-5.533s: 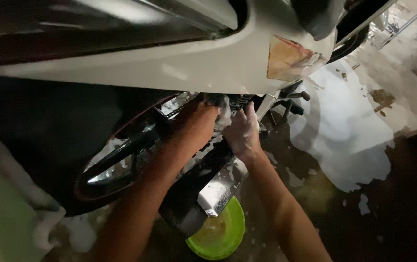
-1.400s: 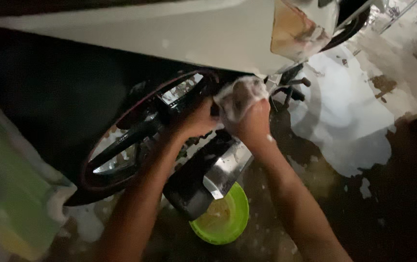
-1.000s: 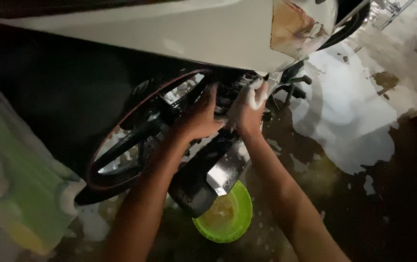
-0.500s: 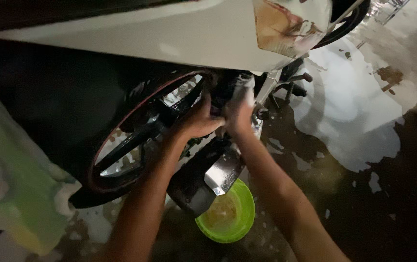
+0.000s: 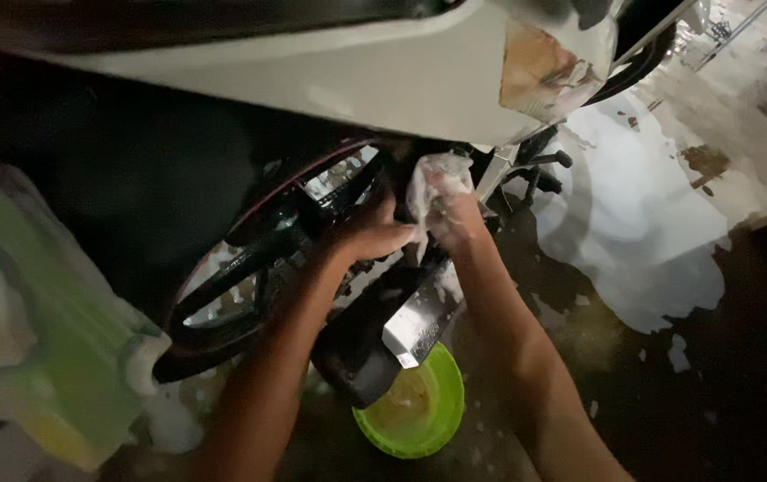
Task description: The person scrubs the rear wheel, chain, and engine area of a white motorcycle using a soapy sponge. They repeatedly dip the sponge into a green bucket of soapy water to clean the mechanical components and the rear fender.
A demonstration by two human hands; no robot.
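The right hand (image 5: 455, 210) has lifted slightly, fingers clamped on a soapy white cloth (image 5: 432, 178); the left hand (image 5: 370, 234) still rests half-curled against the motorcycle's black rear wheel (image 5: 263, 259).

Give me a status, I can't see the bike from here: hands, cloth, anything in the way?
Right hand gripping soapy cloth beside the rear wheel. Left hand braced on the wheel. Exhaust and green bowl sit beneath the arms.

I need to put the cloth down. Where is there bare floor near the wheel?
Free: wet floor right of the green bowl, below the foam patch. Crowded: around the rear wheel and exhaust, where both hands work.
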